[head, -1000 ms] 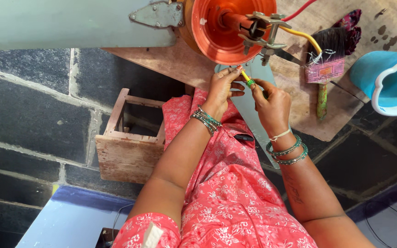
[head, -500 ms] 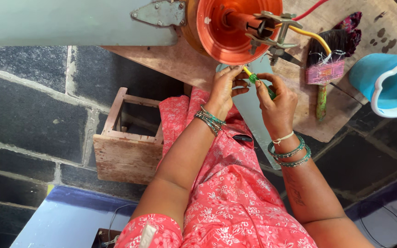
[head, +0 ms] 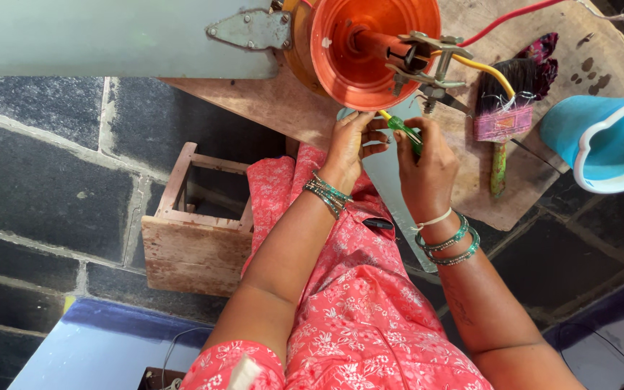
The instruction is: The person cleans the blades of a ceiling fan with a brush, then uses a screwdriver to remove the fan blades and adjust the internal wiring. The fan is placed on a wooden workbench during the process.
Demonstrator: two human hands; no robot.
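My left hand [head: 352, 141] pinches the tip end of a green-handled screwdriver [head: 404, 131] just below the orange cone-shaped motor housing [head: 366, 43]. My right hand [head: 424, 170] grips the green handle of the same tool. A metal bracket [head: 427, 61] with a bolt sticks out of the cone's centre, with yellow and red wires [head: 482, 65] running off to the right. Both wrists wear green bangles. A grey metal blade [head: 391, 188] lies on my lap under the hands.
A brush with a green handle and pink binding [head: 500, 130] lies on the wooden board [head: 283, 101]. A blue plastic bucket [head: 608, 144] stands at right. A small wooden stool [head: 196, 231] sits at left on dark stone floor. A pale grey fan blade [head: 110, 36] spans the top.
Both hands with the screwdriver have stayed just under the orange cone; the fingers have shifted slightly on the tool.
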